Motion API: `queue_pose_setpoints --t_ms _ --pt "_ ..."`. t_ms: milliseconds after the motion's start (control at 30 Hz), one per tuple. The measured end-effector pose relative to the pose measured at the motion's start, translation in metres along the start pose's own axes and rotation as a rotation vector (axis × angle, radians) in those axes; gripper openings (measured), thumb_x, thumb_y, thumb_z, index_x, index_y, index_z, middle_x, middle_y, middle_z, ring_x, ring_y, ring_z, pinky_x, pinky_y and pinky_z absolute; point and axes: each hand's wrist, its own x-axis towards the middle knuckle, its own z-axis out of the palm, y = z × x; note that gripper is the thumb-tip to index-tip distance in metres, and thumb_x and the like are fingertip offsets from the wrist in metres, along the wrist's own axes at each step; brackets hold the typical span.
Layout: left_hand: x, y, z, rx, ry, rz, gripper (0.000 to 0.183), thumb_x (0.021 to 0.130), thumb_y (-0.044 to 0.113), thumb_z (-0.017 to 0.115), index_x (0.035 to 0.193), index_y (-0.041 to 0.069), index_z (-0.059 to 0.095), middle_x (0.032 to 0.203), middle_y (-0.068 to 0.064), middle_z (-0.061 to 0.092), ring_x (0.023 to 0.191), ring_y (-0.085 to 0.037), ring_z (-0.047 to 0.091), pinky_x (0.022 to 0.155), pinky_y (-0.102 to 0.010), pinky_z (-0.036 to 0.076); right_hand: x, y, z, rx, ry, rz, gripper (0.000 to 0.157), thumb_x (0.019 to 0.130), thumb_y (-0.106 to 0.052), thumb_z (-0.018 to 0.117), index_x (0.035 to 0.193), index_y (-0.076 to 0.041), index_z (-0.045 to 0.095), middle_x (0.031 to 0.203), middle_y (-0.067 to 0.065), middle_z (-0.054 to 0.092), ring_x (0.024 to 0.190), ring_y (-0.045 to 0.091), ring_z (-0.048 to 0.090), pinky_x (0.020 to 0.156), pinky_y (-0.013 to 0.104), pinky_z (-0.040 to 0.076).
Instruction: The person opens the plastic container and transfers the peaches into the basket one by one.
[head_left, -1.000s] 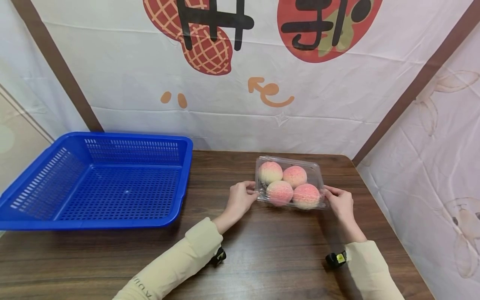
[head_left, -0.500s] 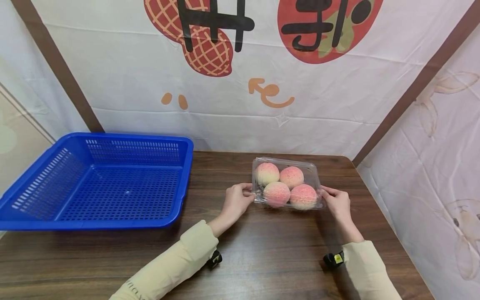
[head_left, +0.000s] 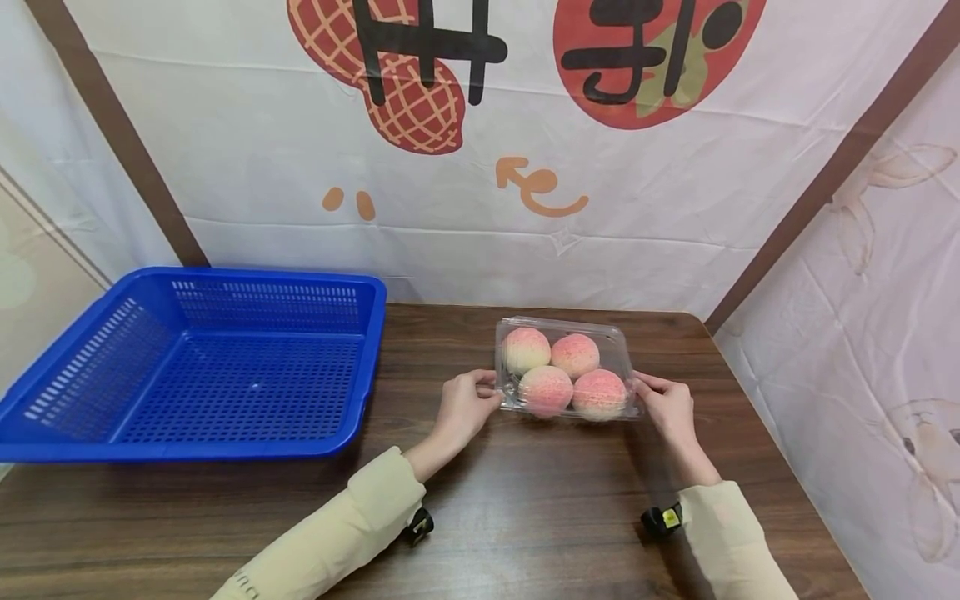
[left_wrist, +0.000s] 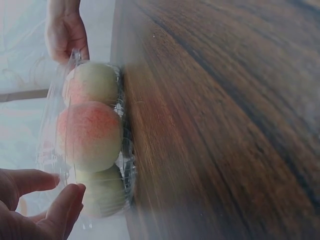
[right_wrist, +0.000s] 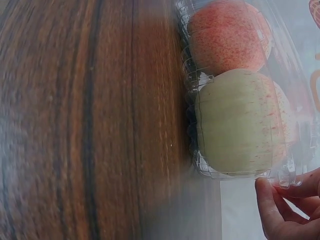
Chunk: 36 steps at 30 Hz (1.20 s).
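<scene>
A clear plastic clamshell box (head_left: 617,357) holding several pink-and-cream peaches (head_left: 547,389) is at the table's back right. My left hand (head_left: 461,410) pinches the rim at its left end; in the left wrist view the thumb and fingers meet close to the box's near corner. At the opposite end, my right hand (head_left: 670,408) pinches the rim between thumb and fingers, as the right wrist view also shows. The lid lies over the peaches (right_wrist: 235,122). Seen from the side, the base of the box runs close along the wooden tabletop (left_wrist: 200,135).
A large blue plastic basket (head_left: 360,392) with slotted walls stands on the left of the table, nothing inside it. Behind the table hangs a white printed cloth (head_left: 450,258). The table's right edge runs just beyond my right arm.
Both hands and the box of peaches between them have moved a little to the left, toward the basket. The basket has stayed in place.
</scene>
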Motion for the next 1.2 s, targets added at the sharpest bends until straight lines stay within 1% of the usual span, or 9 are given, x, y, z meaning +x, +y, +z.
queue_pose_setpoints --t_ms 167,333,733,933,1000,1200 --pt "-0.001 -0.002 -0.003 0.003 0.004 0.010 0.030 0.075 -0.002 0.063 0.104 -0.008 0.063 0.099 -0.018 0.066 0.082 -0.023 0.066 0.067 -0.027 0.053 0.000 0.000 0.002 0.006 -0.011 0.000 0.028 0.087 -0.019 0.059 0.108 -0.002 0.067 0.099 0.018 0.066 0.066 0.002 0.051 0.051 0.018 0.038" --pt "-0.004 -0.003 -0.006 0.001 0.013 0.017 0.030 0.075 -0.002 0.063 0.104 -0.009 0.063 0.099 -0.019 0.066 0.081 -0.023 0.067 0.067 -0.027 0.053 -0.002 -0.001 0.004 0.010 -0.019 -0.010 0.028 0.086 -0.019 0.060 0.107 -0.002 0.067 0.098 0.018 0.066 0.066 0.003 0.052 0.052 0.018 0.039" --pt "-0.007 -0.008 -0.013 0.012 0.014 0.005 0.031 0.075 -0.001 0.063 0.105 -0.008 0.062 0.096 -0.018 0.067 0.082 -0.023 0.067 0.066 -0.026 0.053 -0.004 -0.005 0.010 0.031 -0.033 -0.008 0.028 0.087 -0.020 0.060 0.107 -0.003 0.068 0.101 0.017 0.066 0.068 0.005 0.052 0.053 0.018 0.039" --pt "-0.008 -0.009 -0.019 0.021 0.017 0.005 0.032 0.075 -0.002 0.063 0.105 -0.009 0.062 0.098 -0.019 0.066 0.082 -0.024 0.067 0.067 -0.028 0.053 -0.006 -0.009 0.012 0.043 -0.040 -0.030 0.028 0.086 -0.020 0.061 0.106 -0.002 0.068 0.101 0.017 0.065 0.070 0.002 0.053 0.054 0.016 0.039" --pt "-0.009 -0.009 -0.021 0.018 0.016 0.008 0.032 0.075 -0.002 0.064 0.105 -0.009 0.062 0.098 -0.020 0.066 0.083 -0.025 0.066 0.068 -0.028 0.053 -0.006 -0.009 0.012 0.035 -0.038 -0.039 0.028 0.086 -0.020 0.061 0.106 -0.002 0.068 0.101 0.016 0.065 0.073 0.002 0.054 0.055 0.015 0.040" --pt "-0.010 -0.012 -0.024 0.023 0.023 0.005 0.032 0.074 -0.002 0.064 0.105 -0.008 0.062 0.097 -0.019 0.066 0.082 -0.024 0.066 0.066 -0.027 0.053 -0.007 -0.011 0.015 0.007 -0.038 -0.059 0.027 0.085 -0.021 0.062 0.105 -0.004 0.069 0.101 0.015 0.065 0.083 0.007 0.056 0.059 0.015 0.038"
